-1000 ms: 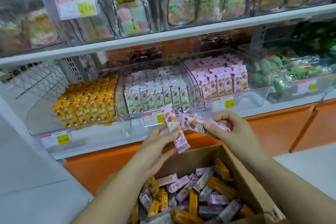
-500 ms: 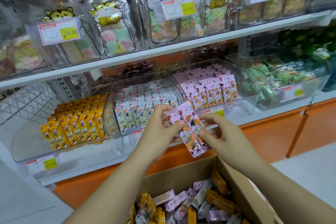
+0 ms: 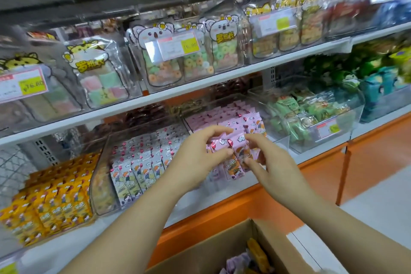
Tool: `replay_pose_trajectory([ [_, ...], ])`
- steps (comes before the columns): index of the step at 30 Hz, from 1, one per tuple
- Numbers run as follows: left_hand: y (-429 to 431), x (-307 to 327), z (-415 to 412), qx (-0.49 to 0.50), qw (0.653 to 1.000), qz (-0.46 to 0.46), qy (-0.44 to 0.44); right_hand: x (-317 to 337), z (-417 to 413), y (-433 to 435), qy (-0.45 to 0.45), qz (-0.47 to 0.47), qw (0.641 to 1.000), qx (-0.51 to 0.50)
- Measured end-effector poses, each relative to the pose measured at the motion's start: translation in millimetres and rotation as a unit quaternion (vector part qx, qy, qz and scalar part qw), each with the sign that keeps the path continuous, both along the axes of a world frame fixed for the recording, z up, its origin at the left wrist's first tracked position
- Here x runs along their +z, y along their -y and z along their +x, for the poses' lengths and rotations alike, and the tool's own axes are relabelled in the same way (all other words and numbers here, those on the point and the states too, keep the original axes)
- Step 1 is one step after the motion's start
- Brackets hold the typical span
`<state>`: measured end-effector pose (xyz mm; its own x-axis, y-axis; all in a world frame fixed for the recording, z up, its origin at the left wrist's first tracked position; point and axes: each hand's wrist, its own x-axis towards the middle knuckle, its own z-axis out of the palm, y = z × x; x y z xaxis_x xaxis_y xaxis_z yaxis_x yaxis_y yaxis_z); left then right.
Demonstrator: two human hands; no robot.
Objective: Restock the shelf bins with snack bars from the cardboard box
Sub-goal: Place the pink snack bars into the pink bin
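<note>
Both hands hold a small bunch of pink snack bars (image 3: 235, 153) at the front of the clear bin of pink bars (image 3: 224, 119) on the lower shelf. My left hand (image 3: 200, 155) grips the bars from the left, thumb across their fronts. My right hand (image 3: 266, 160) pinches them from the right with its fingertips. The open cardboard box (image 3: 213, 249) sits at the bottom edge, with purple and orange bars visible inside. Left of the pink bin is a clear bin of white bars (image 3: 138, 162), and further left a stack of yellow bars (image 3: 55, 198).
A clear bin of green packets (image 3: 311, 115) stands right of the pink one. The upper shelf (image 3: 200, 87) carries bagged sweets with price tags. An orange base panel (image 3: 322, 176) runs under the lower shelf; white floor lies at right.
Both hands have carried the pink bars up and forward from above the box to the front of the pink bin. The view has tilted up, so less of the box shows.
</note>
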<state>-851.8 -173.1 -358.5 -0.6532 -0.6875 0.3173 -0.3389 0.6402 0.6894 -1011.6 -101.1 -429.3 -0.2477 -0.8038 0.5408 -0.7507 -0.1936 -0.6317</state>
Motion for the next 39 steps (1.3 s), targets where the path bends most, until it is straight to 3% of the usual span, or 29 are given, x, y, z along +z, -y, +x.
replay_pose_trajectory([
  [9, 38.2, 0.2, -71.8, 0.014, 0.996, -0.091, -0.006, 6.4, -66.3, 37.4, -0.032, -0.028, 0.999, -0.027],
  [15, 71.9, -16.6, -125.3, 0.044, 0.995, -0.084, 0.008, -7.5, -134.7, 55.1, -0.002, 0.011, 0.99, -0.139],
  [24, 105.5, -53.6, -189.3, 0.066, 0.993, -0.041, 0.087, -35.4, -160.4, 75.3, -0.039, 0.03, 0.994, -0.102],
  [30, 113.9, -61.5, -206.4, 0.085, 0.982, -0.088, 0.143, -37.8, -164.2, 77.4, -0.035, 0.022, 0.995, -0.094],
  [36, 114.5, -66.8, -205.4, 0.071, 0.98, -0.112, 0.147, -36.1, -161.0, 76.0, -0.008, 0.03, 0.996, -0.089],
  [39, 116.7, -63.2, -194.8, 0.053, 0.987, -0.071, 0.133, -35.6, -160.4, 73.5, -0.01, 0.038, 0.996, -0.082],
])
